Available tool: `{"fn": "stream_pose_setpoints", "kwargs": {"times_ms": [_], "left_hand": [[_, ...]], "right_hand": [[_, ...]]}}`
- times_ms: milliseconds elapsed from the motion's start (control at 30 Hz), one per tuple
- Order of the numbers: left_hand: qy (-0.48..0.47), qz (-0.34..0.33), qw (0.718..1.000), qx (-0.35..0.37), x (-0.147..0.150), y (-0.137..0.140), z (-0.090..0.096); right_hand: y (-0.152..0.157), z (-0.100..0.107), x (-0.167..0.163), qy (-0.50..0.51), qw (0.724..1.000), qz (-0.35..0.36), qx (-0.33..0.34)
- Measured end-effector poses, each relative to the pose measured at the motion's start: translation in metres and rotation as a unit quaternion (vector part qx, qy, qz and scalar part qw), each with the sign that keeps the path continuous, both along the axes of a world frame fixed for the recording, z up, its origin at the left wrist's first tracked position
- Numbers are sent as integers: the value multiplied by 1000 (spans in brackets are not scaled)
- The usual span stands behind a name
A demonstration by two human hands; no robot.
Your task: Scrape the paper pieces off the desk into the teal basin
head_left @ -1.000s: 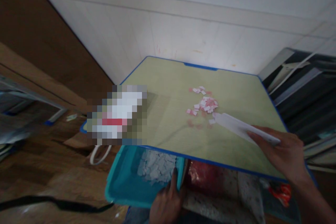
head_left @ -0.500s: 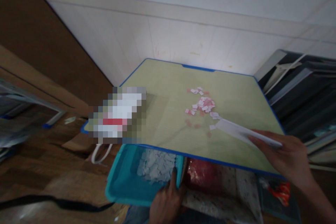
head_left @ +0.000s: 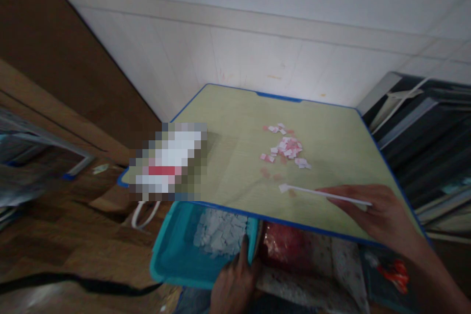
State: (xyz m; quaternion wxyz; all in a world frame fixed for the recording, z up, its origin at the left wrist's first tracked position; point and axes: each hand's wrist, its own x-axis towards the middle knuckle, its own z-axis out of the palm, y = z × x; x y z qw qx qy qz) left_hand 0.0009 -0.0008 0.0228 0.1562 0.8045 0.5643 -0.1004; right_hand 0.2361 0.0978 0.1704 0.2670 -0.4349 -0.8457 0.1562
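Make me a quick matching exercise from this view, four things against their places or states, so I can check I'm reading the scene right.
Things:
1. Right hand
2. Left hand
3. Teal tray
4. Pink-and-white pieces

Places or states:
A. Contains many pale pieces
B. Lying heaped and scattered on the table
C. Index finger extended at the tray's side
D. Holding a flat white tool

Pairs: 1-D, 2-C, 3-A, 4-B
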Motion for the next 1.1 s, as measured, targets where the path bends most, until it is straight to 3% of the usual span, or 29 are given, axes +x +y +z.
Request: {"fn": "stream_pose_setpoints", "kwargs": {"times_ms": [267, 433, 633, 800, 967, 1100], "left_hand": [[-3, -4, 1000, 13, 0, -2, -2], [2, 4, 1000, -8, 0, -2, -2], [-9, 13, 1000, -21, 0, -3, -3], [-16, 12, 1000, 0, 0, -4, -12], [-29, 11, 999, 16, 0, -5, -14], [-43, 10, 999, 19, -1, -5, -11]], "right_hand": [[6, 1, -49, 3, 988, 137, -72], [2, -13, -81, 38, 990, 111, -75], [2, -26, -84, 87, 993, 42, -64], [-2, -28, -87, 86, 990, 78, -82], [-15, -32, -103, 150, 980, 93, -89], [-19, -38, -119, 211, 976, 5, -60]]}}
